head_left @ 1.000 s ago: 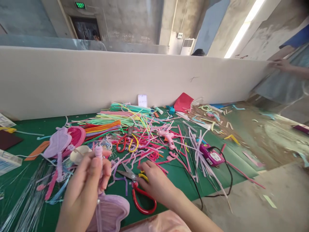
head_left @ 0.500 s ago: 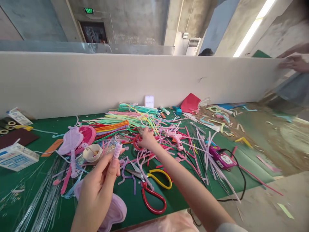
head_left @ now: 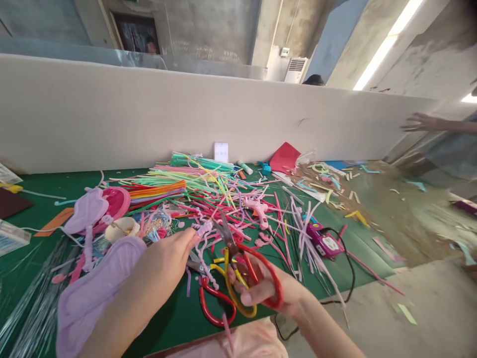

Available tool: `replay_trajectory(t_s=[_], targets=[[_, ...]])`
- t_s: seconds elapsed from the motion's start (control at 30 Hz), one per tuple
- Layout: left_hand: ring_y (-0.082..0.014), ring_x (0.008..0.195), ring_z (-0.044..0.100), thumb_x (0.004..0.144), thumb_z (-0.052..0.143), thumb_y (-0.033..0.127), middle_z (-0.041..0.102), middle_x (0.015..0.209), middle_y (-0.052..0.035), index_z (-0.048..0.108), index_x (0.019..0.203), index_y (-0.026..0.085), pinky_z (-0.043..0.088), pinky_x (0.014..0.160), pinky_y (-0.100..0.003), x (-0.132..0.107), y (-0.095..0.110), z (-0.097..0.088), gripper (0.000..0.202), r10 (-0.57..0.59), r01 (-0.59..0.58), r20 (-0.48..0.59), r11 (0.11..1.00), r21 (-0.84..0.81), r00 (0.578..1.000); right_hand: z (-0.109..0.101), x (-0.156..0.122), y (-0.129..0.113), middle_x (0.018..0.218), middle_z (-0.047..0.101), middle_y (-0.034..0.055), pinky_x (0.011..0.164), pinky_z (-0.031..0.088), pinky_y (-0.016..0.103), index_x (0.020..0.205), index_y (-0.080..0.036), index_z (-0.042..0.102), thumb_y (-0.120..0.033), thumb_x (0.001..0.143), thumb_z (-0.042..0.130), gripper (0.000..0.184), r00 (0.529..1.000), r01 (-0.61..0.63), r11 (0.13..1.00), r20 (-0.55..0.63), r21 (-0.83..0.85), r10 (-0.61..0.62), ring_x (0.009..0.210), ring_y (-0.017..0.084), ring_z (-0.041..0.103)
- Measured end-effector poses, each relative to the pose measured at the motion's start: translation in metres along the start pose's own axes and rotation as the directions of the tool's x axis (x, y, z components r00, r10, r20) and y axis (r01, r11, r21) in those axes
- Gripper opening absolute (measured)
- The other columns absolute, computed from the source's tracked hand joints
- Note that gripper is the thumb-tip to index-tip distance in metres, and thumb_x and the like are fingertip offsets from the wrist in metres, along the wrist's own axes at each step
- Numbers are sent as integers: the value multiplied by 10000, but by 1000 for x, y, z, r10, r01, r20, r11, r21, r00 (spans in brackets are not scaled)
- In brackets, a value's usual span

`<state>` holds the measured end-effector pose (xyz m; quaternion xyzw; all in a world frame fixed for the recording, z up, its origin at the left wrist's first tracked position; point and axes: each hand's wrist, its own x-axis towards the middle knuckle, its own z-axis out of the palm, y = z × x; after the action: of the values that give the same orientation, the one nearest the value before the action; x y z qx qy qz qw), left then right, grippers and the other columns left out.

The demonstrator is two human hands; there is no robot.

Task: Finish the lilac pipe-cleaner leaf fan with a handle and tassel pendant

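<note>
My left hand (head_left: 166, 261) pinches a lilac coil of fuzzy pipe cleaner (head_left: 203, 228) over the table's front half. In my right hand (head_left: 261, 286) is a pair of scissors (head_left: 230, 241) with red and yellow handles, its blades pointing up and away, close to the right of the coil. Below lies a second pair of scissors (head_left: 201, 306), partly covered by the first and by a twisted lilac strand (head_left: 204, 261). A large lilac padded shape (head_left: 100, 293) rests under my left forearm.
Bundled pipe cleaners (head_left: 160, 184) and loose pink ones spread across the green table (head_left: 167, 323). A pink glue gun (head_left: 259, 211) and a purple device (head_left: 323, 242) with a black cord are on the right. A white partition (head_left: 167, 114) stands behind; a co-worker's hand (head_left: 425, 122) is far right.
My right hand has picked up scissors from the pile and brought them nearer, beside the coil. My left hand has tilted the coil forward and right. The view has shifted slightly.
</note>
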<state>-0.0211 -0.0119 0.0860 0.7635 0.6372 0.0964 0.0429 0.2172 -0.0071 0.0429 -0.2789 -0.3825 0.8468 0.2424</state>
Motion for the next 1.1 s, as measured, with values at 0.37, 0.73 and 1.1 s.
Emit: replay_trajectory(t_s=[0.37, 0.73, 1.1], targets=[[-277, 765, 747, 981, 364, 190, 764, 938, -64, 602, 1180, 217, 389, 500, -293, 4, 22, 13, 311, -49, 27, 93, 973, 231, 994, 4, -12, 0, 948, 414, 36, 755, 439, 341, 1300, -195, 295, -823, 818, 384, 797, 957, 242, 690, 52, -683, -284, 796, 178, 396], [-215, 741, 740, 948, 432, 177, 744, 1010, -33, 563, 1301, 288, 450, 505, -252, -5, 32, 38, 392, 143, -131, -100, 985, 114, 985, 11, -14, 14, 1047, 471, 87, 829, 469, 385, 1327, -148, 321, -913, 711, 352, 983, 951, 188, 692, -46, -697, -305, 874, 212, 462], [-222, 764, 740, 976, 379, 213, 727, 1077, -53, 595, 1223, 251, 509, 553, -282, -15, 38, 55, 330, 139, -144, -103, 989, -45, 985, 15, -1, 25, 953, 602, 73, 705, 473, 322, 1112, -171, 487, -835, 827, 336, 738, 910, 165, 712, -173, -683, -377, 783, 196, 550]])
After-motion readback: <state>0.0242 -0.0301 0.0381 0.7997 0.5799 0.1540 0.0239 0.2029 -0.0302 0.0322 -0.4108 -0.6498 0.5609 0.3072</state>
